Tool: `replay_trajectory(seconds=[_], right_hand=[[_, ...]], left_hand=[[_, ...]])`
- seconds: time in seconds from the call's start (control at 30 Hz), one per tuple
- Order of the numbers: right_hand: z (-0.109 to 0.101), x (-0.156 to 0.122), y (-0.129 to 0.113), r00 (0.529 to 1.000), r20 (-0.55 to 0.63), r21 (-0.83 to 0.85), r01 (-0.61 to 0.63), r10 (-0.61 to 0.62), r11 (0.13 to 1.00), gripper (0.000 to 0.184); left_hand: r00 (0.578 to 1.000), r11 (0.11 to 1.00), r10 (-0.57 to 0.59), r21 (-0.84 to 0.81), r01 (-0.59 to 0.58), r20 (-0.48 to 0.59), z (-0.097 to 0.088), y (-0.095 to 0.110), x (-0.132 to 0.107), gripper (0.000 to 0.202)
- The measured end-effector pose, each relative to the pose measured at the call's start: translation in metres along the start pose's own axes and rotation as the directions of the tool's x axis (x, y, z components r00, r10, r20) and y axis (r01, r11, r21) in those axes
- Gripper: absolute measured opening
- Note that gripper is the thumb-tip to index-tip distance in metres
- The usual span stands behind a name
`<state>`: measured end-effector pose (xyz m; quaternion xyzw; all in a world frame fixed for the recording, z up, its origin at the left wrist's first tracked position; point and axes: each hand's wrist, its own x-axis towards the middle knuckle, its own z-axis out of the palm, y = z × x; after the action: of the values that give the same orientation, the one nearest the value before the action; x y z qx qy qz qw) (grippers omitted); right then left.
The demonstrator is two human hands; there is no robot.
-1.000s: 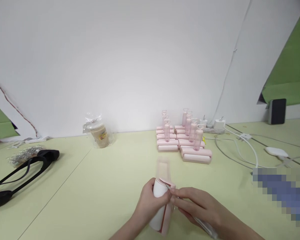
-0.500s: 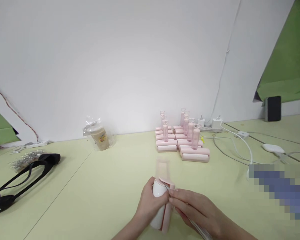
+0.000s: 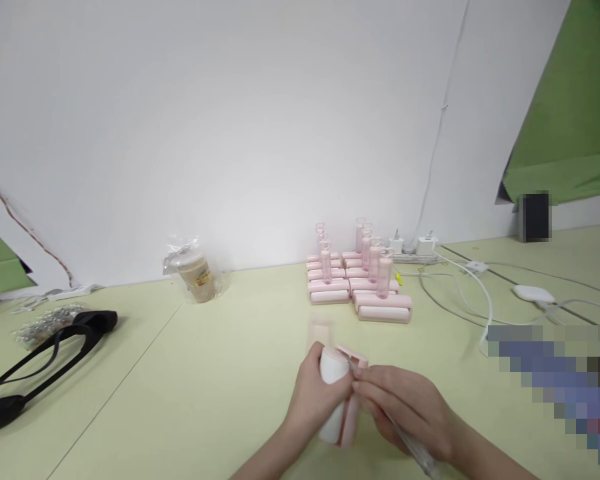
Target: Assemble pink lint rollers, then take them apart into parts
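Note:
A lint roller [image 3: 334, 368], with a white sticky roll and a pink cover, is tilted above the near side of the table. My left hand [image 3: 313, 390] is wrapped round it from the left. Beyond the fingers, its clear pink handle is blurred. In my right hand [image 3: 410, 407] is a slim silvery, see-through tool [image 3: 416, 451], pinched like a pen, its kind unclear. The tool's thin tip touches or nearly touches the end of the roller, at the gap by the pink cover; the exact contact is too small to tell.
Several pink lint rollers [image 3: 384, 308] stand in two rows near the wall, handles up. Chargers [image 3: 427, 245] and white cables lie to their right. A bagged drink cup [image 3: 198, 279] stands left of centre. A black strap-like frame [image 3: 87, 333] and a silvery bundle [image 3: 50, 325] lie far left.
Both hands, with the lint roller and the slim tool, have shifted slightly right and up in view. The roller is turned a little, and the whole view has panned slightly.

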<state>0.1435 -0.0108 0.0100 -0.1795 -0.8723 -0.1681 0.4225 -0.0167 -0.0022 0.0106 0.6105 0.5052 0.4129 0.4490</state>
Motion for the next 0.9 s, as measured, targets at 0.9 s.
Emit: replay_trajectory(seconds=[0.9], right_hand=[[-0.011, 0.000, 0.040, 0.763, -0.245, 0.308, -0.524, 0.598, 0.794, 0.017]], left_hand=[[0.997, 0.941, 0.031, 0.339, -0.007, -0.066, 0.036, 0.030, 0.031, 0.038]])
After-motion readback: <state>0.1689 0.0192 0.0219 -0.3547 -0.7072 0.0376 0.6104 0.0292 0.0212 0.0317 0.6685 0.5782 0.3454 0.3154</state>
